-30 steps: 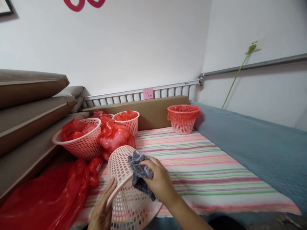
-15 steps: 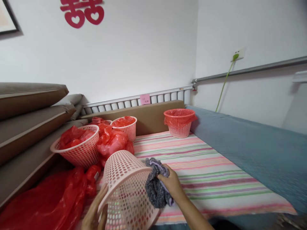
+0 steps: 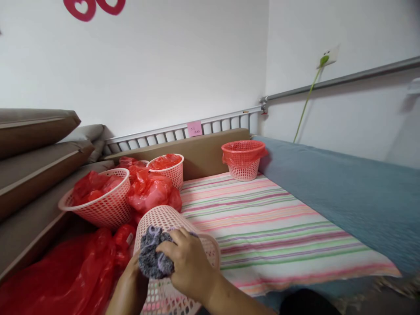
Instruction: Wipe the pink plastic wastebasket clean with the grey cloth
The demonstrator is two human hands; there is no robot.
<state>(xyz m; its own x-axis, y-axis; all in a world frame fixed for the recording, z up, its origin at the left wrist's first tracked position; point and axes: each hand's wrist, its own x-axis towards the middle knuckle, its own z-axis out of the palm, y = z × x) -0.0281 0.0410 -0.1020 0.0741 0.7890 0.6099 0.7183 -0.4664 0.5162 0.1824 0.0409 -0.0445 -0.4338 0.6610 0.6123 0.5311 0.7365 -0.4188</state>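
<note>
A pale pink plastic basket [image 3: 162, 215] lies tilted on its side, its open mouth turned toward me. My left hand [image 3: 133, 278] grips its left rim; the fingers are partly hidden behind a grey cloth with lavender edging [image 3: 152, 258]. Bunched up, that fluffy cloth is held in my right hand [image 3: 188, 262], over the left part of the basket's mouth. Whether the cloth touches my left fingers I cannot tell.
Left of the basket are red plastic bags [image 3: 75, 267] and a pink basket with a red bag inside [image 3: 111, 208]. A red-lined basket [image 3: 244, 168] stands farther back on the striped sheet [image 3: 272, 227]. Grey cushions [image 3: 33, 175] are stacked at left; a blue surface [image 3: 328, 183] borders the right.
My right hand has carried the cloth leftward across the basket's mouth, from the right rim toward my left hand. The view has tipped slightly downward.
</note>
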